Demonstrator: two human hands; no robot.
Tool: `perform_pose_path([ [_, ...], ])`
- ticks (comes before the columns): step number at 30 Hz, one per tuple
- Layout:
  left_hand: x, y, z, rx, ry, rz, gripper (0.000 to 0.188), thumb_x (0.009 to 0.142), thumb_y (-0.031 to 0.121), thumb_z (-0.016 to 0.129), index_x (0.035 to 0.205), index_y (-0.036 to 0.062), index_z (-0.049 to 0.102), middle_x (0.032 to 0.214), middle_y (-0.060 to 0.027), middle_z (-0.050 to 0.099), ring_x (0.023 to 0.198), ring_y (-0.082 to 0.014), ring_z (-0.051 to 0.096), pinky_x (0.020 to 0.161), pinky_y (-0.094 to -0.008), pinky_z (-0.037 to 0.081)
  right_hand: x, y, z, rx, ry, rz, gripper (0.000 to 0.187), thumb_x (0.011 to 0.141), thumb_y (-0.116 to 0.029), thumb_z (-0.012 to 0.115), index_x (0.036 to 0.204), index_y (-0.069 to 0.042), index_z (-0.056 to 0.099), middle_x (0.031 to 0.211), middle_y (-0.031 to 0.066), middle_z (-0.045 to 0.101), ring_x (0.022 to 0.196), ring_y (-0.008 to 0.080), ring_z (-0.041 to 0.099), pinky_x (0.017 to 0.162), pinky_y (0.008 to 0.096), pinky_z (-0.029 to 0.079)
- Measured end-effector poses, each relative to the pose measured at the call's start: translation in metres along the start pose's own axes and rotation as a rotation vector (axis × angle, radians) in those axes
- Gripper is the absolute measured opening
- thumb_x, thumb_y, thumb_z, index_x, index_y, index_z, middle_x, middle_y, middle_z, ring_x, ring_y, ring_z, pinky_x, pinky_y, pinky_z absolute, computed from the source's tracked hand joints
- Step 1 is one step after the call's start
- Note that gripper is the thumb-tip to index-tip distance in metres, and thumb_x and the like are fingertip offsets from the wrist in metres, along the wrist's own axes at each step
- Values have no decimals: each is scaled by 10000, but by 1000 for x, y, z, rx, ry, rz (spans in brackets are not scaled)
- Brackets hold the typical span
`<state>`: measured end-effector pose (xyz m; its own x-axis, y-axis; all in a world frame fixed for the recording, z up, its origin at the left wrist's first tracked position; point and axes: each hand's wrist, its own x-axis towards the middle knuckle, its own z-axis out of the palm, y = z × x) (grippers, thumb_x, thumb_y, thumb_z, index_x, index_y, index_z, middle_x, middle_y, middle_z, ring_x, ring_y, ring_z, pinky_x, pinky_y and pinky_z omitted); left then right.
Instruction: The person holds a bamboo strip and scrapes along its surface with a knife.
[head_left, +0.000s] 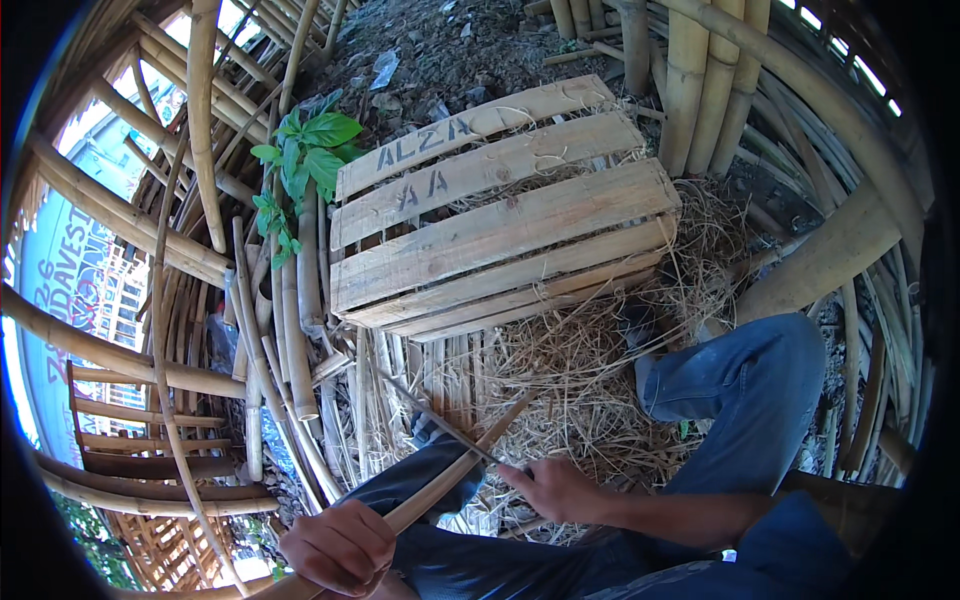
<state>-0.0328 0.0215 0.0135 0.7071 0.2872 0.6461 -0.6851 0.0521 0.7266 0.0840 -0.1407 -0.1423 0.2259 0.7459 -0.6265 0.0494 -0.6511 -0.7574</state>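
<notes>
L fingers [335,548] gripping bamboo strip [438,490] | R fingers [522,482] holding knife [432,413] | strip x-ing knife nr R fingers

I see a tan strip [430,493], a grey-bladed knife [445,424] — faded blue jeans [755,390], green leaves [322,165], a pale, dark-lettered crate [500,230].

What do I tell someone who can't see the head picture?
A person's right hand holds a knife across a bamboo strip gripped in the left hand. Ahead: a wooden crate and straw-like scraps, with bamboo poles on both sides.
</notes>
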Motion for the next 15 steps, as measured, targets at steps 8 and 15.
perform_pose_path([
  [8, 7, -2, 2, -119, -25, -7, 540, 970, 297, 548, 515, 24, 447, 358, -31, 355, 235, -100, 286, 219, -234, 237, -4, -1, 4, 67, -26, -68, 811, 937, -681, 266, 675, 19, 582, 578, 142, 581, 572, 301, 618, 589, 447, 500],
  [15, 7, 0, 6, -78, -57, -23, 518, 967, 290, 556, 534, 26, 451, 364, -33, 362, 237, -103, 297, 215, -244, 246, -7, -1, 7, -5, -23, -98, 816, 928, -694, 268, 701, 23, 585, 584, 159, 596, 606, 297, 647, 620, 456, 511],
])
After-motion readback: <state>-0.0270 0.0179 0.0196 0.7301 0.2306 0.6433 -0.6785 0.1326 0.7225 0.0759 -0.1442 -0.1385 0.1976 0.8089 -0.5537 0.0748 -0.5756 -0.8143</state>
